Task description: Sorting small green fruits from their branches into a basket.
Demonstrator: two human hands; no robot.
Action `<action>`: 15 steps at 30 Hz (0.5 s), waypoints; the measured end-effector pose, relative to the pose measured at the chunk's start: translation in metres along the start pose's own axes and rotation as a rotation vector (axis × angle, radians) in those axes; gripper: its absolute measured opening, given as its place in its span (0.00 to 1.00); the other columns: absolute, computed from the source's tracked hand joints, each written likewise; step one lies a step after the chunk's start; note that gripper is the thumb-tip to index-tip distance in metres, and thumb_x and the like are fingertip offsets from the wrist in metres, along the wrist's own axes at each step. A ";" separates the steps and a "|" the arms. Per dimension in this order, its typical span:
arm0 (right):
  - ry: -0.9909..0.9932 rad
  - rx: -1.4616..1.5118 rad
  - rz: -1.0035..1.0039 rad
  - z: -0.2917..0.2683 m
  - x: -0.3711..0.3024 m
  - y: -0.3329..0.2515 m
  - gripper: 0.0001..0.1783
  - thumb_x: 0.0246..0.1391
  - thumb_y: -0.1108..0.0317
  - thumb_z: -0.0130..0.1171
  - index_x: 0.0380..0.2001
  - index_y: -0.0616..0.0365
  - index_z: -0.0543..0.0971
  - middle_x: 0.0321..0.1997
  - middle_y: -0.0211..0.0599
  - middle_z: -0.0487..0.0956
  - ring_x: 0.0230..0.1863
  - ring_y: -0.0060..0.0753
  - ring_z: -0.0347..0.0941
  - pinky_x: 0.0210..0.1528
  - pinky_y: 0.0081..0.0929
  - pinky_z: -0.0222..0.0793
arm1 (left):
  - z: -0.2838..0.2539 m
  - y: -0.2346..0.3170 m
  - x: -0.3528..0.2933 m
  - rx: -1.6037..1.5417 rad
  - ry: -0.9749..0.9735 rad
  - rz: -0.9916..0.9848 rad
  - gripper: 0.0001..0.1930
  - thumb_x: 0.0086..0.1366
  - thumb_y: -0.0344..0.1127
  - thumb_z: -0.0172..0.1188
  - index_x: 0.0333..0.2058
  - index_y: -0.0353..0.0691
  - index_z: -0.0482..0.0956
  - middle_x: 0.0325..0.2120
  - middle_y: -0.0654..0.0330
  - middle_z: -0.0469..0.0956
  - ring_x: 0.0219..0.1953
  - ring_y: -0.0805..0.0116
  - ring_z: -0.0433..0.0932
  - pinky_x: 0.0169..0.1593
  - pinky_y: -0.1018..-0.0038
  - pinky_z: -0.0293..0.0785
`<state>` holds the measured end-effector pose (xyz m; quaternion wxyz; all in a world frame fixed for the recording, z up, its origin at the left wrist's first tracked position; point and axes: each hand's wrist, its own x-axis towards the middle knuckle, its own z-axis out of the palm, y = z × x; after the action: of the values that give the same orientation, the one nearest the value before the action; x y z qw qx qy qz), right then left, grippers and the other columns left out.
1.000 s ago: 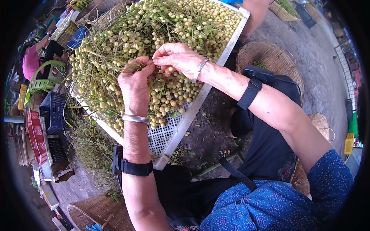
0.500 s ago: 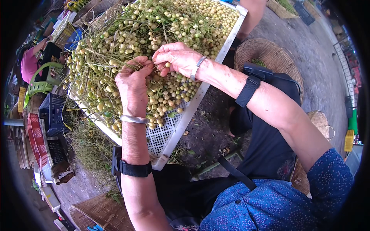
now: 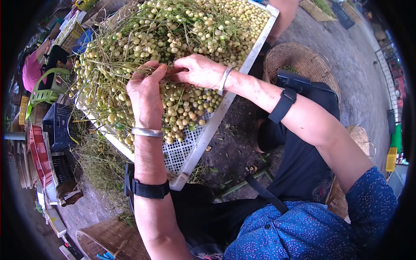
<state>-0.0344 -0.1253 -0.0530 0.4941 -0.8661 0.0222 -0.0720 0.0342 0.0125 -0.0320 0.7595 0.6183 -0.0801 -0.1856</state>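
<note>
Small round yellow-green fruits (image 3: pixel 186 112) on thin stalks lie heaped in a white plastic tray (image 3: pixel 207 138) with a perforated bottom. Over the middle of the heap, my left hand (image 3: pixel 146 91) pinches a thin fruit stalk between thumb and fingers, thumb upward. Just to its right, my right hand (image 3: pixel 200 71) has its fingers closed and reaching down among the fruits. Its fingertips are partly hidden, so what they hold cannot be made out. Loose fruits (image 3: pixel 251 21) without stalks cover the tray's far right.
A round wicker basket (image 3: pixel 299 65) stands right of the tray, beside my knee. Another basket (image 3: pixel 112 238) lies at the lower left. Cut stalks (image 3: pixel 102 167) are piled left of the tray. Another person's arm (image 3: pixel 284 17) shows at its far right corner. A blue crate (image 3: pixel 58 125) stands left.
My right hand has lowered slightly, its fingers turning down into the fruits. My left hand has shifted a little left, and its thumb now points up.
</note>
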 end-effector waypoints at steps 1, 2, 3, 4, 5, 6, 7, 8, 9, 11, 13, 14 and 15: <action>0.042 -0.058 -0.021 0.001 0.000 0.002 0.13 0.50 0.63 0.58 0.37 0.59 0.78 0.31 0.44 0.79 0.32 0.33 0.75 0.35 0.29 0.69 | 0.001 0.001 -0.001 0.017 -0.038 -0.013 0.12 0.52 0.22 0.62 0.37 0.32 0.76 0.27 0.59 0.78 0.26 0.76 0.75 0.28 0.84 0.70; 0.084 -0.115 -0.043 0.002 0.000 0.004 0.12 0.53 0.64 0.56 0.36 0.59 0.78 0.28 0.43 0.79 0.27 0.29 0.74 0.30 0.28 0.68 | 0.002 0.001 -0.001 0.035 -0.075 -0.026 0.12 0.53 0.23 0.62 0.38 0.32 0.76 0.28 0.59 0.79 0.28 0.74 0.77 0.28 0.84 0.70; 0.085 -0.117 -0.043 0.001 0.000 0.004 0.12 0.53 0.64 0.56 0.36 0.59 0.78 0.28 0.43 0.79 0.27 0.29 0.74 0.30 0.28 0.68 | 0.004 0.004 -0.003 0.034 -0.077 -0.025 0.12 0.53 0.23 0.62 0.38 0.32 0.76 0.28 0.59 0.79 0.28 0.74 0.77 0.28 0.84 0.70; 0.131 -0.125 -0.092 0.000 0.000 0.004 0.11 0.53 0.64 0.56 0.34 0.59 0.78 0.26 0.43 0.78 0.26 0.30 0.74 0.29 0.28 0.68 | 0.005 0.007 -0.005 0.113 -0.073 -0.012 0.11 0.53 0.23 0.62 0.37 0.32 0.77 0.27 0.59 0.78 0.26 0.76 0.75 0.28 0.84 0.70; 0.177 -0.132 -0.142 -0.002 -0.001 0.004 0.10 0.53 0.63 0.55 0.32 0.58 0.78 0.24 0.43 0.78 0.24 0.31 0.74 0.28 0.28 0.68 | 0.006 0.008 -0.006 0.192 -0.069 0.002 0.09 0.53 0.22 0.61 0.35 0.32 0.78 0.25 0.60 0.78 0.23 0.77 0.74 0.27 0.84 0.71; 0.174 -0.129 -0.144 -0.002 -0.001 0.002 0.10 0.53 0.63 0.55 0.32 0.58 0.78 0.24 0.43 0.78 0.24 0.31 0.74 0.28 0.28 0.68 | 0.004 0.008 -0.006 0.194 -0.064 0.002 0.09 0.53 0.22 0.61 0.35 0.32 0.78 0.25 0.60 0.78 0.23 0.77 0.74 0.27 0.84 0.71; 0.139 -0.237 -0.163 -0.004 -0.002 0.001 0.13 0.54 0.60 0.54 0.29 0.59 0.78 0.22 0.42 0.77 0.21 0.29 0.73 0.27 0.28 0.68 | 0.001 0.008 -0.006 0.225 -0.062 0.025 0.08 0.53 0.23 0.61 0.34 0.32 0.79 0.25 0.59 0.79 0.23 0.76 0.75 0.28 0.83 0.72; 0.103 -0.346 -0.182 -0.005 -0.003 0.000 0.17 0.56 0.56 0.53 0.26 0.60 0.78 0.21 0.41 0.76 0.19 0.27 0.72 0.25 0.28 0.68 | -0.003 0.007 -0.006 0.255 -0.060 0.048 0.07 0.54 0.23 0.61 0.33 0.32 0.79 0.25 0.58 0.79 0.23 0.74 0.76 0.28 0.82 0.74; 0.105 -0.349 -0.180 -0.009 -0.004 0.001 0.17 0.56 0.56 0.53 0.26 0.60 0.78 0.21 0.41 0.76 0.19 0.27 0.72 0.25 0.28 0.68 | -0.005 0.009 -0.004 0.253 -0.063 0.048 0.07 0.54 0.23 0.61 0.33 0.32 0.79 0.25 0.58 0.79 0.23 0.74 0.76 0.28 0.82 0.74; -0.014 -0.153 0.172 -0.015 -0.005 0.002 0.27 0.54 0.43 0.52 0.24 0.60 0.77 0.19 0.36 0.75 0.16 0.21 0.70 0.20 0.23 0.68 | -0.011 0.012 -0.001 0.287 -0.044 -0.023 0.08 0.57 0.28 0.60 0.36 0.34 0.77 0.29 0.56 0.80 0.28 0.70 0.79 0.32 0.81 0.76; -0.005 0.095 0.211 -0.018 -0.007 0.009 0.30 0.50 0.38 0.51 0.26 0.59 0.77 0.20 0.34 0.75 0.16 0.20 0.70 0.20 0.20 0.68 | -0.015 0.015 0.003 0.191 -0.073 -0.039 0.07 0.56 0.26 0.60 0.35 0.34 0.78 0.27 0.55 0.79 0.26 0.70 0.79 0.30 0.80 0.76; 0.005 0.344 0.250 -0.018 -0.008 0.013 0.34 0.47 0.33 0.51 0.27 0.58 0.77 0.21 0.32 0.75 0.17 0.18 0.70 0.20 0.17 0.68 | -0.015 0.016 0.005 0.095 -0.103 -0.056 0.07 0.55 0.24 0.60 0.34 0.34 0.78 0.25 0.55 0.79 0.25 0.70 0.79 0.29 0.79 0.77; -0.041 0.277 0.236 -0.017 -0.009 0.009 0.37 0.44 0.30 0.52 0.33 0.57 0.76 0.24 0.31 0.75 0.18 0.18 0.70 0.20 0.14 0.68 | -0.015 0.015 0.004 0.095 -0.100 -0.056 0.07 0.55 0.24 0.60 0.34 0.34 0.78 0.25 0.55 0.79 0.25 0.70 0.79 0.29 0.79 0.77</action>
<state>-0.0452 -0.1433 -0.0526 0.6140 -0.7825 0.1034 0.0019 0.0461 0.0265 -0.0215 0.7187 0.6458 -0.1093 -0.2334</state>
